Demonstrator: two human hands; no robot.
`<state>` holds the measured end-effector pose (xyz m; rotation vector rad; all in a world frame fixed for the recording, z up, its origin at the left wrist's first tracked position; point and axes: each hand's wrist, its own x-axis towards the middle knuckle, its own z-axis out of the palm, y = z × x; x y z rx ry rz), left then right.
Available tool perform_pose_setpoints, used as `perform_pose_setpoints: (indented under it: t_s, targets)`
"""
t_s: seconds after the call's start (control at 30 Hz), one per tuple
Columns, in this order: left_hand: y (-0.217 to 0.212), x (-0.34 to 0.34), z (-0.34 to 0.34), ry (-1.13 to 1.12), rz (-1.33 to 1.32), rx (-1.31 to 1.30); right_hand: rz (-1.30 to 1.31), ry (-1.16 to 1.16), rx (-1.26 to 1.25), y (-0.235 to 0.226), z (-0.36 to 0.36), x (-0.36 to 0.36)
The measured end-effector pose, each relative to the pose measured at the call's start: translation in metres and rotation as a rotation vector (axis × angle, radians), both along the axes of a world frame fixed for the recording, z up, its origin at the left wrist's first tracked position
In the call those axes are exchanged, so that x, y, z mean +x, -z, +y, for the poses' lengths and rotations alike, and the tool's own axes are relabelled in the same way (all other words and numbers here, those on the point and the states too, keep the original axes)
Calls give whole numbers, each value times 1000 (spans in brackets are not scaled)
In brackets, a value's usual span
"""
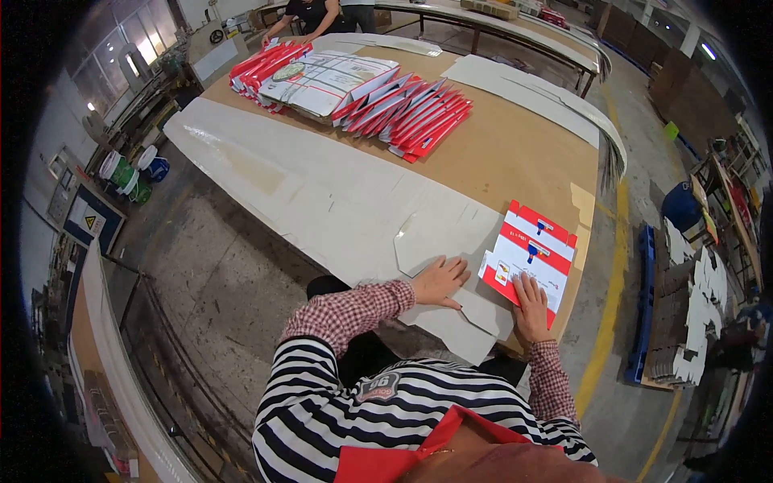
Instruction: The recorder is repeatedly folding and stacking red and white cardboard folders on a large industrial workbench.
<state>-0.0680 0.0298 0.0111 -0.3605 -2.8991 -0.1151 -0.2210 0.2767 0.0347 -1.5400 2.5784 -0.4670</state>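
Observation:
A flat red and white printed carton [535,256] lies at the right front of the table. My right hand [530,304] rests on its near part, fingers stretched out over the print. To the left, my left hand [440,282] lies flat with fingers apart on the grey-white cardboard sheet [338,211] that covers the table's front. Nothing shows in its grasp. Farther back, a fanned row of folded red and white cartons [411,114] leans against a flat white pack [342,79], with more red cartons [262,68] at its left.
Another person [312,16] reaches toward the cartons at the table's far left. White sheets [523,90] lie along the back right edge. On the floor stand buckets [121,173] at left and a blue pallet [642,302] with stacked cardboard [684,314] at right.

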Motion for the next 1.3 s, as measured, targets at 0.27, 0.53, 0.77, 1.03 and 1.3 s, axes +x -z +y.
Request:
perform_pose_setpoints:
  t_s: [0.27, 0.53, 0.77, 1.03, 1.3]
  targets:
    - [-44, -76, -18, 30, -589, 114, -438, 173, -710, -6, 24, -22]
    - [-38, -70, -71, -277, -505, 812, 372, 41, 9, 26, 0, 7]
    - [10, -6, -61, -543, -132, 659, -117, -94, -386, 18, -32, -4]
    - [17, 33, -30, -332, 23, 135, -288, -352, -230, 0, -116, 15]
    - [1, 65, -75, 28, -84, 1, -269, -435, -206, 16, -102, 8]
